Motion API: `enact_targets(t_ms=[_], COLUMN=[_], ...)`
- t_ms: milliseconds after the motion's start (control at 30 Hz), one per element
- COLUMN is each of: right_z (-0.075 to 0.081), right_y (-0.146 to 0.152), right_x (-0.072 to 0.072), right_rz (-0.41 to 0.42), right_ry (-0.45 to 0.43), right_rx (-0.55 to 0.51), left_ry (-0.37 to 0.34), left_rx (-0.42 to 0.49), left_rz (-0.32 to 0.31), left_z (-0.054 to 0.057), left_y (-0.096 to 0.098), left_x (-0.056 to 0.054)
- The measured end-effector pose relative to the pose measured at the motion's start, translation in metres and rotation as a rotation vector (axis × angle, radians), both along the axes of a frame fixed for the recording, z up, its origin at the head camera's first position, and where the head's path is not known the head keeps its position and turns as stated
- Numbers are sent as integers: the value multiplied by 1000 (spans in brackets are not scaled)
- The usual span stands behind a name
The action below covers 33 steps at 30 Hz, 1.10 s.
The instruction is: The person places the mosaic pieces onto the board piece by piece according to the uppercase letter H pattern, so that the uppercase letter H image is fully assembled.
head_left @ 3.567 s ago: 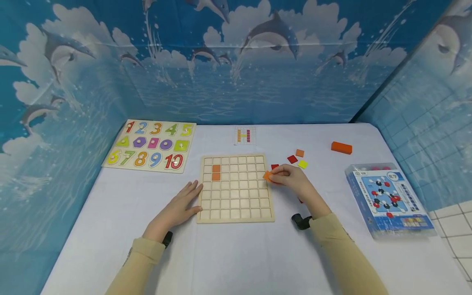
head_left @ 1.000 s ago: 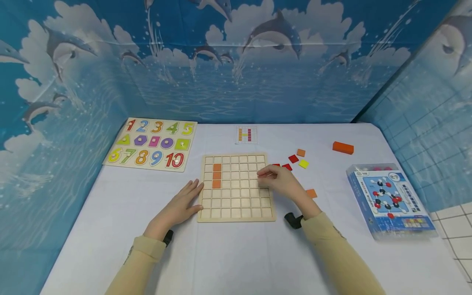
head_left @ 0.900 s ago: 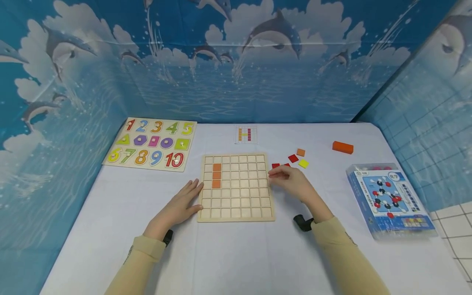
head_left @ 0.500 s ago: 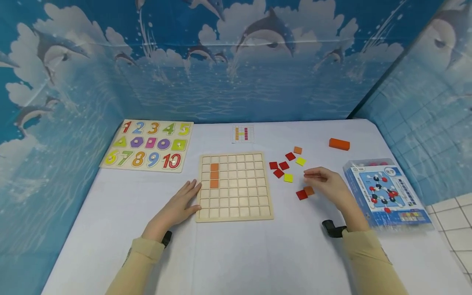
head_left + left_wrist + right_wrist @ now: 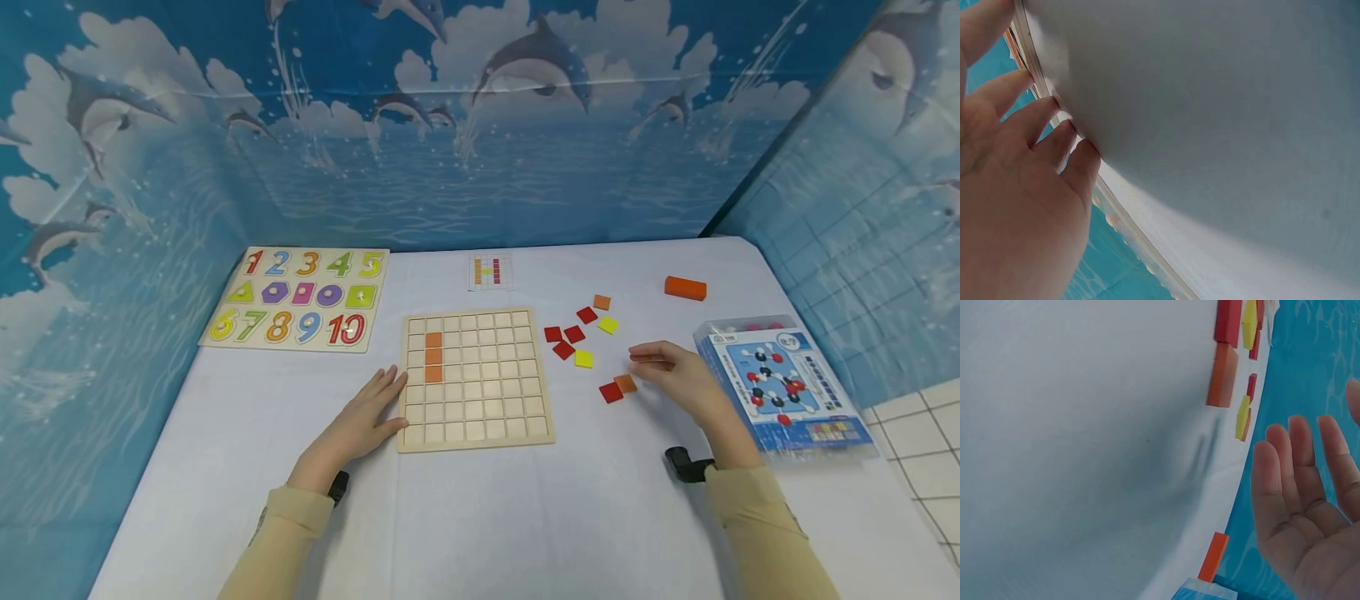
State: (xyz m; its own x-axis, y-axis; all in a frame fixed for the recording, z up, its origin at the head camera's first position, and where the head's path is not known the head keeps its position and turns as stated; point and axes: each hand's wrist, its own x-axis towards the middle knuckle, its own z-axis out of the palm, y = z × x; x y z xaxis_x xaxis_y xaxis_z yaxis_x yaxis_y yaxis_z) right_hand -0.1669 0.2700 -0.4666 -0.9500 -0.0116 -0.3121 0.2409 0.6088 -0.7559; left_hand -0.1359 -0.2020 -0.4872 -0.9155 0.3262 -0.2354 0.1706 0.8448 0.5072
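Wooden board (image 5: 476, 381): three orange tiles (image 5: 433, 357) in its left part
Left hand (image 5: 360, 427): fingers spread, touching board's left edge
Right hand (image 5: 681, 382): fingers extended, empty, right of board
Loose tiles (image 5: 574, 334): right of board

Hands (image 5: 363, 423) (image 5: 678, 379) well apart, fingers (image 5: 1267, 472) nearly straight

Your board (image 5: 487, 388): smooth wood
Your tiles (image 5: 611, 392): smooth faces
Your tablecloth (image 5: 480, 517): matt cloth
Your sleeves (image 5: 281, 533): matt cloth
Box beside you (image 5: 783, 383): glossy plastic

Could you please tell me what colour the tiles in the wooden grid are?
All three tiles are orange, clearest in the head view.
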Motion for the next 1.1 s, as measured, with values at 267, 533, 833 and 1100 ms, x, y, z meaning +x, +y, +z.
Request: enact_targets(t_ms=[267, 533, 833, 1100], right_z=[7, -1, -4, -6], right_y=[-7, -8, -13, -13], right_x=[1, -2, -4, -6], right_rz=[110, 141, 165, 125], right_ry=[-135, -98, -66, -79], right_rx=[64, 129, 203, 245], left_ry=[3, 2, 9, -1], left_rx=[12, 11, 12, 6], left_rz=[-10, -10, -12, -11], left_z=[1, 2, 3, 3], left_y=[0, 1, 1, 2], left_x=[2, 2, 2, 1])
